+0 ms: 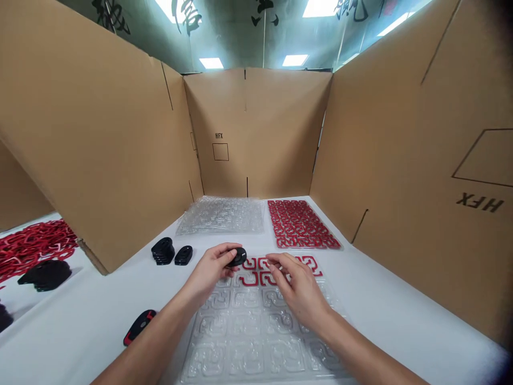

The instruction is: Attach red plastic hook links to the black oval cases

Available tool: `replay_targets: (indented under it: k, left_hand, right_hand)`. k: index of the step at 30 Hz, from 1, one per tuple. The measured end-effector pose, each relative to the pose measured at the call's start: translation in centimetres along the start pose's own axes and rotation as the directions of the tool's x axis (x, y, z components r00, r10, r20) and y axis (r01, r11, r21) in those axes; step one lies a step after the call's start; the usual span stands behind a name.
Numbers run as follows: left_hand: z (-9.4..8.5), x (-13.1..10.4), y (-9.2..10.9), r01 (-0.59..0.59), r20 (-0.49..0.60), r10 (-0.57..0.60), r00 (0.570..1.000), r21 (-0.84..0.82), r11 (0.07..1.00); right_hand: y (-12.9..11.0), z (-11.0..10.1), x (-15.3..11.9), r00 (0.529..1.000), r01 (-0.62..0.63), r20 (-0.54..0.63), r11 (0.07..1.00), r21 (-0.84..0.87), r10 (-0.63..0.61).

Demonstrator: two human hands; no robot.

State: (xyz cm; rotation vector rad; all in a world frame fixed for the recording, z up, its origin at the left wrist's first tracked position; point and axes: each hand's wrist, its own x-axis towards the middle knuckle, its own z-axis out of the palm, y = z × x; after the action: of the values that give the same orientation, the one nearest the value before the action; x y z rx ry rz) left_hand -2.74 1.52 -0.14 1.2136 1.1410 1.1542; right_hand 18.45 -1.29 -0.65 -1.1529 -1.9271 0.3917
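Note:
My left hand point(218, 262) is closed on a black rounded plastic part point(239, 256), pinched between thumb and fingers above the far left of a clear moulded tray point(246, 331). Over that tray's far rows is my right hand point(294, 280), its fingers loosely bent and apart, with nothing visible in them. Red hook-shaped pieces point(249, 278) sit in the tray's far cavities, some partly hidden by my hands. The nearer cavities show only clear plastic. Left of my left hand stand a small black stack point(183, 255) and a taller stack of black parts point(162, 251).
A filled tray of red pieces point(302, 224) lies at back right, beside stacked clear trays point(222, 216). Cardboard walls point(256, 128) enclose the white table. A black-and-red object point(139, 326) lies near my left forearm. Red pieces point(36, 246) and black parts point(46, 274) are heaped far left.

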Motion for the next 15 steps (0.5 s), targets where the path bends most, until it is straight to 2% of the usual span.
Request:
replay_targets:
  k: [2,5,7,9,10,12,15]
  left_hand:
    - [0.4,-0.2,-0.1,0.021,0.053,-0.015,0.998,-0.111,0.994]
    - [1.2,-0.6,-0.3,0.011,0.189,0.016,0.982,-0.137,0.990]
    - [1.9,-1.0,-0.5,0.030,0.343,0.023,0.939,-0.149,0.988]
    - [2.6,-1.4,-0.7,-0.009,0.390,0.055,0.919,-0.118,0.993]
    - [2.8,-1.6,-0.8,-0.043,0.387,0.062,0.920,-0.057,0.997]
    - [3.1,-2.1,-0.7,-0.212,0.321,0.151,0.935,0.164,0.963]
    - [3.1,-2.5,0.0,-0.397,0.287,0.288,0.913,0.475,0.785]
  right_hand:
    - [0.1,0.1,-0.1,1.000,0.013,-0.004,1.000,0.012,-0.013]
    - [0.4,0.4,-0.2,0.998,-0.047,0.034,0.995,0.093,0.044]
    - [0.7,0.7,-0.1,0.990,-0.120,0.106,0.967,0.224,0.099]
    - [0.9,0.8,0.2,0.971,-0.217,0.182,0.894,0.392,0.156]
    - [1.1,0.9,0.4,0.958,-0.273,0.209,0.850,0.451,0.196]
    - [1.2,0.9,0.9,0.938,-0.342,0.235,0.776,0.531,0.253]
    - [1.1,0.7,1.2,0.927,-0.375,0.254,0.736,0.565,0.277]
